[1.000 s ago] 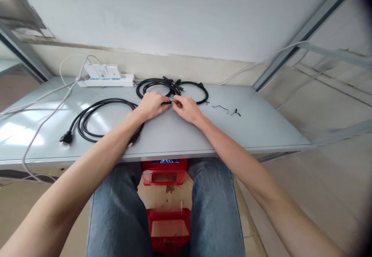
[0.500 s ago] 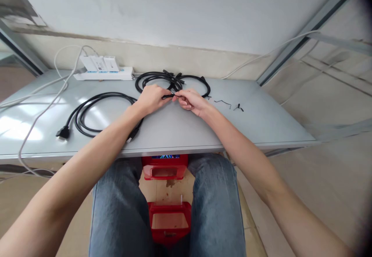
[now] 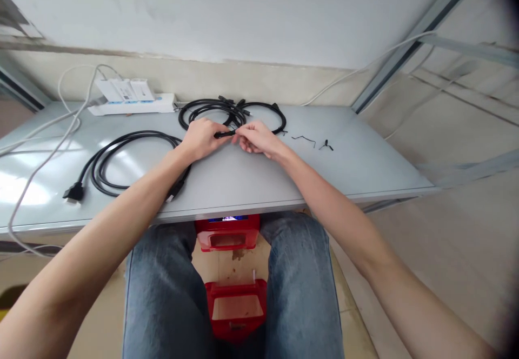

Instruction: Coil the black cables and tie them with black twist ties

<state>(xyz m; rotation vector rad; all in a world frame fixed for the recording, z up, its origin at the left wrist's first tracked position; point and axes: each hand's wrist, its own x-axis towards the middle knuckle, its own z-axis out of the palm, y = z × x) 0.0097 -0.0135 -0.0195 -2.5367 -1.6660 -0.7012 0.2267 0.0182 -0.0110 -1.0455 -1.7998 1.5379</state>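
Note:
My left hand (image 3: pixel 200 138) and my right hand (image 3: pixel 255 138) meet over the middle of a grey table (image 3: pixel 365 170). Both pinch a short black cable end (image 3: pixel 224 133) held between them. Just behind the hands lies a bundle of coiled black cables (image 3: pixel 231 113). To the left a larger black cable coil (image 3: pixel 117 156) rests on the table, with a plug (image 3: pixel 73 192) near the front edge. A second plug end (image 3: pixel 175 190) pokes out under my left forearm.
A white power strip (image 3: pixel 130 102) with white adapters sits at the back left, white cords (image 3: pixel 48 153) trailing off it. Two small black twist ties (image 3: pixel 312 141) lie right of my hands. Red plastic bins (image 3: pixel 229 272) stand on the floor between my knees.
The view has shifted slightly right, so everything sits a little further left. Both hands have stayed together on the cable end, with only small finger movement.

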